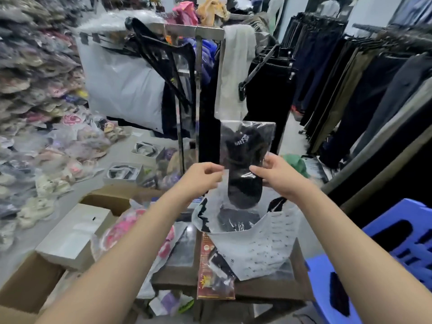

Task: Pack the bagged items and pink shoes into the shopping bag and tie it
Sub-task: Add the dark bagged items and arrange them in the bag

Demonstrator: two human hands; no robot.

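Note:
Both hands hold a clear plastic bag with a black cap (244,157) upright above the open mouth of the white printed shopping bag (261,249). My left hand (205,176) pinches the bag's left edge, and my right hand (273,174) grips its right edge. The cap's lower end dips into the shopping bag's opening, where another dark bagged item (236,220) lies inside. The shopping bag stands on a small brown table (177,279). The pink shoes in a clear bag (126,230) lie left of the table, partly behind my left forearm.
A red-edged packet (215,277) lies on the table in front of the shopping bag. White box (74,237) and cardboard cartons (25,288) sit at left. Blue plastic stools (385,258) stand at right. A clothes rack (198,90) rises behind; bagged shoes pile at far left.

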